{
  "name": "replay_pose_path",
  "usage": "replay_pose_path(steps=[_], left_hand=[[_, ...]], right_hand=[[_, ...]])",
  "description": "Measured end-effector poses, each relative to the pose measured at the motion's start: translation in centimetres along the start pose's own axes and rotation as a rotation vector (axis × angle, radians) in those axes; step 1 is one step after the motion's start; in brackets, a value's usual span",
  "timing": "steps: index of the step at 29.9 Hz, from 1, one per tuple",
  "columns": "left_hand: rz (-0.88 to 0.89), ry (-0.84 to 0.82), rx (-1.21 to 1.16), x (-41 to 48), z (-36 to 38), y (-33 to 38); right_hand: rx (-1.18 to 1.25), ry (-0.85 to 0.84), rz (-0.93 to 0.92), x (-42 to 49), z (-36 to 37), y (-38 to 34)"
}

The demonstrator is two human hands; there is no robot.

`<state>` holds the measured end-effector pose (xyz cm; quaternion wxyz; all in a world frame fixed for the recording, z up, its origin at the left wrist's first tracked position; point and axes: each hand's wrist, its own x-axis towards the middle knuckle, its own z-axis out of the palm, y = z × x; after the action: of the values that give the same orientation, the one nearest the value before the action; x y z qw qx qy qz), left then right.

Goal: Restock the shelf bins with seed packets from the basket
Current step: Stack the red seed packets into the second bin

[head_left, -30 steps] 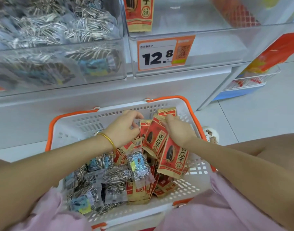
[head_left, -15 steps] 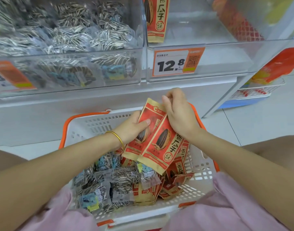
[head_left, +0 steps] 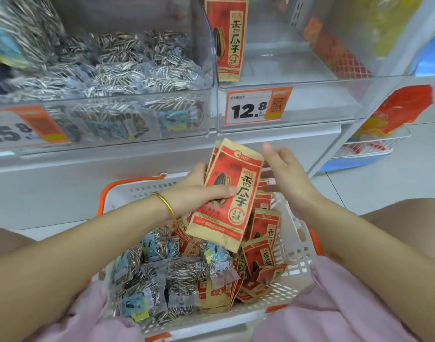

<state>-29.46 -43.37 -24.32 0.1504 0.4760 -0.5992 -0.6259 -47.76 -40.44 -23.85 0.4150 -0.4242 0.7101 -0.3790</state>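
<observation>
Left hand (head_left: 201,191) grasps a small stack of red seed packets (head_left: 230,193), thumb across the front and fingers behind. The stack is upright, tilted slightly right, and lifted over the basket (head_left: 142,191) at its 12 o'clock edge. At least two packets; exact count unclear. Right hand (head_left: 285,174) is released, fingers loose and spread, at 3 o'clock of the stack just beside its edge. Can't confirm contact because of blur. Gold bangle (head_left: 165,206) on the left wrist.

Basket is white with orange handles and sits between the person's legs. Inside: clear striped-seed packs (head_left: 162,275) from 7 to 9 o'clock, loose red packs (head_left: 263,255) from 3 to 5 o'clock.

Shelf:
- **Right bin** (head_left: 322,102), frame 1 o'clock: one red pack (head_left: 232,38) standing against its left wall, 12.8 tag (head_left: 258,107) on the front.
- **Left bin** (head_left: 207,50), frame 10 o'clock: piled with clear packs (head_left: 127,70), 15.8 tag (head_left: 21,129).
</observation>
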Motion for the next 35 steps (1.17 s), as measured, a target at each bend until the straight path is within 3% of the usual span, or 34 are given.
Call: replay_pose_path(steps=[2,3,5,8,11,16,21,25,28,30,33,35], left_hand=[[0.064,0.041,0.024,-0.7,0.0,1.1],[0.094,0.056,0.01,-1.1,0.3,1.8],[0.151,0.078,-0.003,-1.3,0.6,3.2],[0.204,0.102,0.103,-0.9,0.2,6.5],[0.287,0.15,0.212,-1.1,-1.5,11.1],[0.401,0.603,0.56,2.5,-6.0,16.1],[0.193,0.593,0.651,5.9,-6.4,17.3],[0.172,0.575,0.649,7.1,-6.3,17.4],[0.182,0.565,0.66,7.4,-6.3,17.4],[0.185,0.56,0.662,7.7,-6.4,17.4],[0.175,0.563,0.672,7.7,-6.6,17.4],[0.176,0.557,0.676,7.8,-6.6,17.3]], right_hand=[[0.399,-0.375,0.274,-2.3,-1.0,-0.6],[0.477,-0.505,0.29,-3.5,-1.1,-0.8],[0.479,-0.591,0.171,-5.2,-1.0,-1.4],[0.431,-0.518,0.022,-5.2,-2.4,-3.6],[0.588,-0.514,0.005,-3.7,-5.5,-7.2],[0.5,-0.474,-0.039,3.4,-9.2,-12.9],[0.276,-0.323,-0.054,10.7,-6.5,-16.4],[0.225,-0.204,-0.154,14.5,-2.9,-15.3],[-0.286,-0.037,-0.277,16.0,-1.6,-14.4],[-0.503,0.017,-0.243,16.1,-1.3,-14.5],[-0.32,-0.035,-0.172,15.7,-0.4,-15.1],[-0.211,0.016,-0.133,16.0,0.1,-15.3]])
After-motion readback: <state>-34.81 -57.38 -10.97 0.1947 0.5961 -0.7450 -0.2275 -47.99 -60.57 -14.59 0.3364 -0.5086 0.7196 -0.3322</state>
